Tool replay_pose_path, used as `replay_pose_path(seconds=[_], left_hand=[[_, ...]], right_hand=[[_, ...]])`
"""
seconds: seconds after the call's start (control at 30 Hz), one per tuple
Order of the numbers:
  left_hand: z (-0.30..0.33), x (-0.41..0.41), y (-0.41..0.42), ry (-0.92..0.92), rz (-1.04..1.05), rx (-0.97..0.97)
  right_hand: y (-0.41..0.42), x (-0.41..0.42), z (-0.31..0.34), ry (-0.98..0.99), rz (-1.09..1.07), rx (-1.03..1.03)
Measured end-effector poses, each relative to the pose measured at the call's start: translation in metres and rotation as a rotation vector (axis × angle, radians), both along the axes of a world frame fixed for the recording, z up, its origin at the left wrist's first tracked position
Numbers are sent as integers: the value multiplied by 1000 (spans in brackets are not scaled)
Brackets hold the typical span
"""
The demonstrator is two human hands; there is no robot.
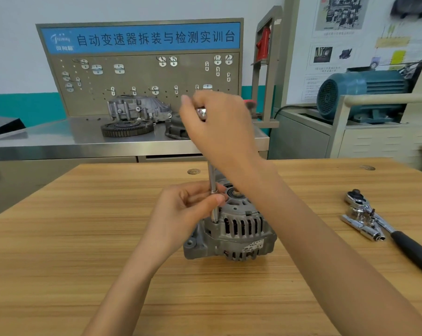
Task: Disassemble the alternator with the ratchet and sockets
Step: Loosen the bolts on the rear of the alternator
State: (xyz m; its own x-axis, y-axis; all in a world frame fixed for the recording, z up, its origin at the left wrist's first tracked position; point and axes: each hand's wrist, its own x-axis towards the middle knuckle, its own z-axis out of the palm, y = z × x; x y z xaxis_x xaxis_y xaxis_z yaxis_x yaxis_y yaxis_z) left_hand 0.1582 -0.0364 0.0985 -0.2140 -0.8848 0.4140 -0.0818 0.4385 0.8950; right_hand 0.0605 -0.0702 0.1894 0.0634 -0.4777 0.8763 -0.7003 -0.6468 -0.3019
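Note:
A grey alternator (239,229) stands on the wooden table (84,238), its bearing end up. A long chrome extension bar (213,187) rises upright from a bolt hole at the alternator's left top edge. My left hand (188,214) pinches the bar's lower part just above the housing. My right hand (219,127) grips the bar's chrome top end, well above the alternator. A ratchet (394,231) with a black handle lies on the table to the right, with loose chrome sockets (365,226) beside its head.
Behind the table stands a steel bench (59,137) carrying a gear ring (127,128), a gearbox housing (137,109) and a pegboard (142,76) with a blue sign. A teal electric motor (362,93) sits on a cabinet at the right.

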Motion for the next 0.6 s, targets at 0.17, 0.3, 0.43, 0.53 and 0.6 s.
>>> replay_pose_path(seconds=[0.17,0.3,0.43,0.53,0.6], left_hand=[[-2,-4,1,-29,58,-38],[2,-1,1,-72,13,-30],[2,0,4,-63,-66,-2],[2,0,1,-76,-53,-2],[-1,1,0,-65,-47,-15]], right_hand=[[6,1,-1,98,-357,-67],[-2,3,4,-135,229,25],[-7,-1,2,-334,685,170],[-7,0,3,-420,749,217],[-5,2,1,-425,675,158]])
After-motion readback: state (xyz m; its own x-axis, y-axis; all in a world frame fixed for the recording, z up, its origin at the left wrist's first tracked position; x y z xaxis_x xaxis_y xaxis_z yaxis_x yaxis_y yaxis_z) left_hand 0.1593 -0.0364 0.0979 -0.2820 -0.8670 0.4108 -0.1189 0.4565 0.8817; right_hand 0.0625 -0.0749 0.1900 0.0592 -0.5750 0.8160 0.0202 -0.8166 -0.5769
